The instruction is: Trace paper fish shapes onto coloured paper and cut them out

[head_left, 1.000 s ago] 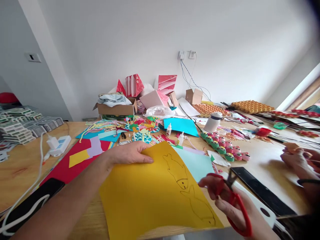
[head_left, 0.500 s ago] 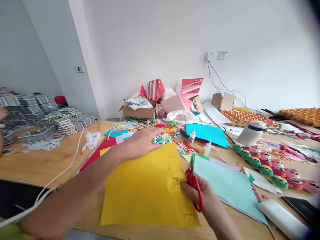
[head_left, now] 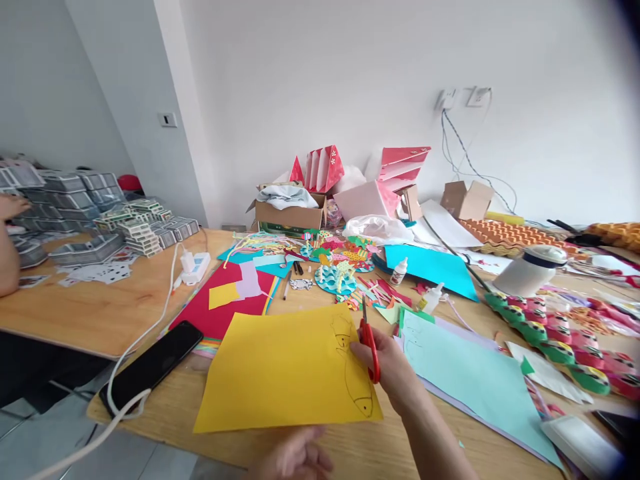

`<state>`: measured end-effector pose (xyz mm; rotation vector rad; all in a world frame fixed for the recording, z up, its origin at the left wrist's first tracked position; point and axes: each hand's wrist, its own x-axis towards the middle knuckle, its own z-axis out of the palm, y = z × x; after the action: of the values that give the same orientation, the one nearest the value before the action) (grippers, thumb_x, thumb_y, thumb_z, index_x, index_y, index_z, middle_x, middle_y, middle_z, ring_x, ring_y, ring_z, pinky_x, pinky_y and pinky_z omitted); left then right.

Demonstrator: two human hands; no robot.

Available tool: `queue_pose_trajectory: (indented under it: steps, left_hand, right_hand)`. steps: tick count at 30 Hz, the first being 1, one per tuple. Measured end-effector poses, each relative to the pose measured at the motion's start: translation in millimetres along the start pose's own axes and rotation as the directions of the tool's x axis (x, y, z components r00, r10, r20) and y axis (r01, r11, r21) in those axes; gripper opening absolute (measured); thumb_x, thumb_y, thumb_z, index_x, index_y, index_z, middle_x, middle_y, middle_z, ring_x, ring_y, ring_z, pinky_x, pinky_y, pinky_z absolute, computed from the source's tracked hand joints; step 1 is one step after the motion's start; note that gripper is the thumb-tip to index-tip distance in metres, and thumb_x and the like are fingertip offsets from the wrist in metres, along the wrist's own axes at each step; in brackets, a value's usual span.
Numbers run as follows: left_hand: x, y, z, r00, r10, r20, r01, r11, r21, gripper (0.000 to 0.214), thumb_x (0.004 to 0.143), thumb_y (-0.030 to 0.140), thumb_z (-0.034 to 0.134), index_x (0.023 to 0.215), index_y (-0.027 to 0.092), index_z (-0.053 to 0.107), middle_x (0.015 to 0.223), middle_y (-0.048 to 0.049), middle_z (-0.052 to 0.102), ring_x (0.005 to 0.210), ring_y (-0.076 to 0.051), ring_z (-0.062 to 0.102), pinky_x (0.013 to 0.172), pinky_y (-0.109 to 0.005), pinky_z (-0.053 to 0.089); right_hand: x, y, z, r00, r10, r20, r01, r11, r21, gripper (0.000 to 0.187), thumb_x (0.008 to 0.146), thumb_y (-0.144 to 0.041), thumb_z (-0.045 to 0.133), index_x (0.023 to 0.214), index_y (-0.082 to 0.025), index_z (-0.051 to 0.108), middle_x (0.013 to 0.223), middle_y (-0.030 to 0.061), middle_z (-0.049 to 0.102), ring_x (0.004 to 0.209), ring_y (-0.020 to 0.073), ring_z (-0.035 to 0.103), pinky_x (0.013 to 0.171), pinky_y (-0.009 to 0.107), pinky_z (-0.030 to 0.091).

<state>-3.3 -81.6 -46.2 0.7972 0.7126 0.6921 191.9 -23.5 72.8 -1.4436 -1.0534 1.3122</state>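
My right hand (head_left: 387, 363) is closed round red-handled scissors (head_left: 369, 350), blades pointing up and away. Its thumb also presses on the right edge of a yellow sheet of paper (head_left: 275, 373). Fish outlines (head_left: 355, 380) are drawn in dark line down that side of the sheet. Below the sheet's near edge, my left hand (head_left: 297, 457) is slightly blurred, fingers loosely bent and apart, with nothing visible in it. A pale blue-green sheet (head_left: 465, 373) lies to the right of my right hand.
A black phone (head_left: 153, 367) and white cable (head_left: 145, 320) lie left, beside red paper (head_left: 200, 313). Beyond are paper cut-outs (head_left: 337, 277), glue bottles (head_left: 399, 272) and a cardboard box (head_left: 290, 217). Painted egg-carton pieces (head_left: 557, 333) line the right. Another person's arm (head_left: 7, 253) shows far left.
My left hand has left the far edge of the yellow sheet and come down below its near edge. The right hand still holds scissors and sheet. The view has shifted left.
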Motion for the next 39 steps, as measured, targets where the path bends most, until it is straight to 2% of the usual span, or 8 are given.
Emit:
queue_pose_trajectory:
  steps: [6, 10, 16, 20, 28, 32, 35, 39]
  left_hand:
    - [0.5, 19.5, 8.5, 0.983, 0.043, -0.179, -0.128, 0.859, -0.496, 0.030, 0.062, 0.039, 0.074, 0.086, 0.025, 0.064, 0.096, -0.0049, 0.061, 0.088, -0.015, 0.060, 0.070, -0.021, 0.047]
    - [0.3, 38.3, 19.0, 0.967, 0.063, -0.247, -0.204, 0.775, -0.598, 0.039, 0.068, 0.027, 0.071, 0.105, 0.025, 0.057, 0.097, -0.0038, 0.063, 0.087, -0.017, 0.061, 0.069, -0.024, 0.050]
    - [7.2, 52.5, 23.1, 0.937, 0.067, -0.344, -0.261, 0.788, -0.557, 0.042, 0.075, 0.028, 0.064, 0.115, 0.025, 0.051, 0.097, -0.0032, 0.066, 0.076, -0.016, 0.065, 0.056, -0.021, 0.052]
    - [16.6, 53.6, 32.2, 0.943, 0.093, -0.318, -0.273, 0.762, -0.587, 0.039, 0.080, 0.023, 0.058, 0.118, 0.022, 0.051, 0.105, -0.0053, 0.064, 0.091, -0.019, 0.062, 0.067, -0.025, 0.052]
    - [25.7, 61.5, 41.0, 0.933, 0.186, -0.308, -0.324, 0.805, -0.498, 0.043, 0.081, 0.016, 0.057, 0.122, 0.028, 0.047, 0.111, -0.0031, 0.062, 0.102, -0.021, 0.057, 0.076, -0.030, 0.050]
    - [27.0, 69.5, 39.8, 0.917, 0.265, -0.299, -0.373, 0.837, -0.401, 0.045, 0.077, 0.021, 0.062, 0.120, 0.026, 0.049, 0.111, -0.0041, 0.062, 0.096, -0.020, 0.059, 0.065, -0.024, 0.050]
    - [29.5, 73.0, 40.7, 0.893, 0.329, -0.308, -0.413, 0.870, -0.268, 0.050, 0.072, 0.025, 0.068, 0.119, 0.024, 0.050, 0.107, -0.0058, 0.063, 0.083, -0.020, 0.061, 0.051, -0.021, 0.047]
    - [36.0, 75.0, 42.4, 0.899, 0.280, -0.338, -0.375, 0.889, -0.262, 0.053, 0.072, 0.029, 0.068, 0.121, 0.025, 0.048, 0.103, -0.0050, 0.064, 0.073, -0.018, 0.062, 0.047, -0.024, 0.049]
  right_hand:
    - [-7.6, -3.9, -6.6, 0.998, 0.013, 0.058, -0.022, 0.986, 0.162, 0.022, 0.061, -0.027, 0.061, 0.082, -0.018, 0.059, 0.075, 0.0046, 0.072, 0.073, 0.0264, 0.067, 0.061, 0.033, 0.051]
    - [-7.7, -0.4, -9.2, 0.995, 0.042, 0.090, -0.060, 0.977, 0.206, 0.028, 0.061, -0.032, 0.063, 0.084, -0.017, 0.061, 0.076, 0.0071, 0.072, 0.076, 0.0290, 0.067, 0.062, 0.036, 0.053]
    - [-1.3, 12.2, -8.2, 0.995, 0.053, 0.085, -0.071, 0.973, 0.220, 0.031, 0.056, -0.033, 0.066, 0.082, -0.018, 0.061, 0.078, 0.0071, 0.072, 0.075, 0.0291, 0.067, 0.060, 0.035, 0.053]
    - [3.2, 22.1, -6.2, 0.993, 0.073, 0.096, -0.091, 0.976, 0.196, 0.030, 0.057, -0.038, 0.064, 0.079, -0.018, 0.059, 0.073, 0.0064, 0.070, 0.069, 0.0259, 0.066, 0.055, 0.032, 0.050]
    - [6.3, 27.9, -25.9, 0.991, -0.027, -0.134, -0.002, 0.977, -0.212, 0.027, 0.068, -0.044, 0.055, 0.062, -0.020, 0.046, 0.046, -0.0043, 0.051, 0.044, 0.0124, 0.049, 0.043, 0.023, 0.033]
    - [-22.2, 17.0, -34.6, 0.953, -0.179, -0.244, 0.025, 0.851, -0.525, 0.025, 0.075, -0.044, 0.046, 0.063, -0.022, 0.043, 0.045, -0.0050, 0.046, 0.047, 0.0136, 0.044, 0.046, 0.025, 0.033]
    - [-50.9, 6.6, -30.8, 0.954, -0.279, -0.112, 0.157, 0.781, -0.605, 0.030, 0.078, -0.049, 0.041, 0.067, -0.022, 0.045, 0.054, -0.0022, 0.049, 0.051, 0.0135, 0.044, 0.049, 0.025, 0.036]
    - [-73.2, 3.0, -18.1, 0.976, -0.215, -0.026, 0.173, 0.848, -0.501, 0.035, 0.082, -0.052, 0.036, 0.071, -0.021, 0.045, 0.056, -0.0024, 0.046, 0.050, 0.0120, 0.042, 0.047, 0.023, 0.035]
